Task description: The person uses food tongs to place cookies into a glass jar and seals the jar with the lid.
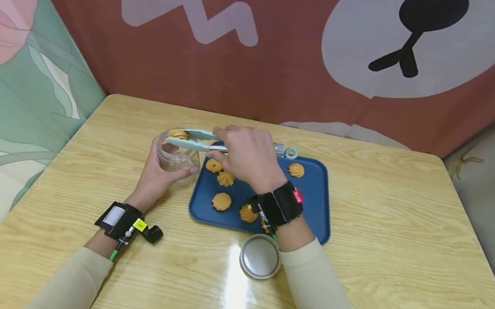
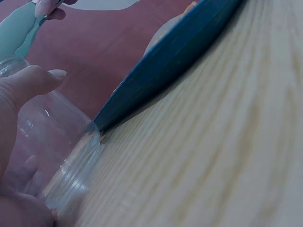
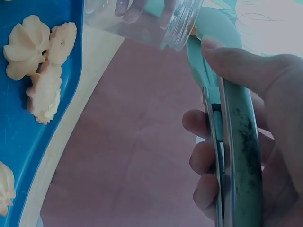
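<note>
My left hand (image 1: 158,175) grips a clear jar (image 1: 178,160), its thumb on the near side; the left wrist view shows the jar (image 2: 57,137) with its base at the wooden table. My right hand (image 1: 249,157) holds mint-green tongs (image 1: 197,145) with metal arms, seen close up in the right wrist view as tongs (image 3: 236,123) with fingers wrapped round them. Between the tong tips, at the jar's mouth, is a golden cookie (image 1: 179,134). Several piped cookies (image 1: 221,202) lie on a blue tray (image 1: 312,208) beneath the right forearm.
A round silver lid (image 1: 260,256) lies on the wooden table (image 1: 405,266) just in front of the tray, beside the right sleeve. Behind the table's far edge hangs a reddish-brown cloth (image 1: 284,74) with a cartoon face. Another cookie (image 1: 296,170) sits at the tray's far right.
</note>
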A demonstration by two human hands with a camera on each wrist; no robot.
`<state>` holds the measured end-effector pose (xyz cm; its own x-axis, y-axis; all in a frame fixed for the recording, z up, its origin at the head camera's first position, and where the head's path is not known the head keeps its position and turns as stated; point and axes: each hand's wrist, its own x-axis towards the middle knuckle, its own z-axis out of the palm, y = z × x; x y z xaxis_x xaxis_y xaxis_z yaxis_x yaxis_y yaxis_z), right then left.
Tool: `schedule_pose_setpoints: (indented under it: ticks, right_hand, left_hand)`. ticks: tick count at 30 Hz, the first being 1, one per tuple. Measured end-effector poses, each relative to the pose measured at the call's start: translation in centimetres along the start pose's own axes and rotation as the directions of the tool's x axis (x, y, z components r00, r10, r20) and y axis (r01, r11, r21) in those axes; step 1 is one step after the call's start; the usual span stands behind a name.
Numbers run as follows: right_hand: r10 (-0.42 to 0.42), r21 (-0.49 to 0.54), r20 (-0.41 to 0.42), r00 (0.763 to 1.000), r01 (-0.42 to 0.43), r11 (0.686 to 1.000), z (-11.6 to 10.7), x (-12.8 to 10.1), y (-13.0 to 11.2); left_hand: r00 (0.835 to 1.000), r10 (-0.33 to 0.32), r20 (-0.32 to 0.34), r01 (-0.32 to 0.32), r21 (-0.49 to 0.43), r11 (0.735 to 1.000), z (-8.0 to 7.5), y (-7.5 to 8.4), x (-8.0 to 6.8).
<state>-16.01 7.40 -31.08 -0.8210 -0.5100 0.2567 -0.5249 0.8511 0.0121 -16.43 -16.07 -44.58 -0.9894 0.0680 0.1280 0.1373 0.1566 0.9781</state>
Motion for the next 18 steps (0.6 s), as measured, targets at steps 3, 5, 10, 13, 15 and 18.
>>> schedule_pose_setpoints:
  ticks: [3, 5, 10, 13, 15, 18]
  right_hand:
    - [0.000, 0.021, -0.003, 1.000, 0.000, 1.000, 0.1, 0.0, 0.1]
    - [-0.003, 0.035, -0.006, 1.000, 0.003, 0.999, 0.1, -0.1, 0.1]
    - [-0.005, 0.053, -0.008, 1.000, 0.006, 0.999, -0.1, -0.2, 0.3]
    - [0.005, 0.061, -0.006, 1.000, -0.004, 0.998, -0.5, -0.4, 0.4]
    - [0.017, 0.066, -0.010, 1.000, -0.016, 0.998, -0.8, -0.6, 0.5]
    - [0.035, 0.064, -0.024, 0.999, -0.033, 0.997, -1.3, -1.1, 0.9]
  left_hand:
    - [1.000, -0.004, 0.001, 0.004, 0.012, 1.000, 0.0, 0.0, 0.0]
    - [1.000, -0.004, 0.003, 0.004, 0.006, 1.000, 0.1, 0.0, 0.0]
    - [1.000, -0.007, 0.005, 0.007, -0.002, 1.000, 0.1, -0.1, 0.0]
    - [1.000, -0.021, 0.001, 0.021, 0.005, 1.000, -0.1, -0.1, -0.1]
    - [1.000, -0.024, 0.000, 0.024, 0.004, 1.000, -0.1, -0.1, -0.2]
    - [1.000, -0.016, 0.005, 0.016, -0.005, 1.000, -0.1, -0.1, 0.0]
